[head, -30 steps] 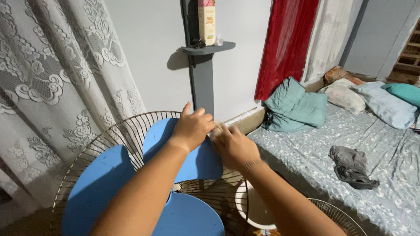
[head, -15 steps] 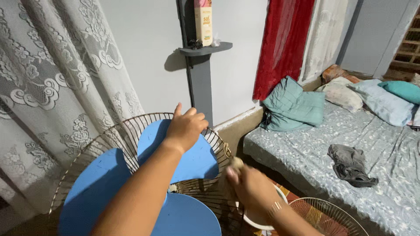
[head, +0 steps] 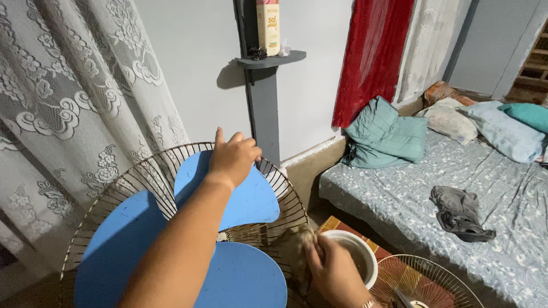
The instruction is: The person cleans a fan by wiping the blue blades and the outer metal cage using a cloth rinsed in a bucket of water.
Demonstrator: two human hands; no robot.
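We see a round wire fan guard (head: 142,177) standing low at the left, with three broad blue plastic fan blades (head: 240,199) set inside it. Our left hand (head: 233,157) rests on the upper blade near the guard's top rim, fingers curled down over the blade's edge and the wires there. Our right hand (head: 334,271) sits lower, at the guard's right side, its fingers closed around a damp brownish cloth (head: 297,251) pressed against the wires. Just beside that hand stands a round white bowl (head: 365,251) holding murky water, and past it, near the bottom edge, lies a second wire fan guard (head: 434,279) flat on a patterned floor mat (head: 337,224).

Behind the fan hangs a white lace curtain (head: 74,97) against a pale wall, where a grey post carries a small grey shelf (head: 271,59) bearing a tall carton (head: 268,25). To the right stretches a bed with a grey-blue patterned sheet (head: 434,194), a folded teal blanket (head: 385,137), several pillows (head: 491,128) and a crumpled grey garment (head: 459,212). A red curtain (head: 371,57) hangs above the blanket.
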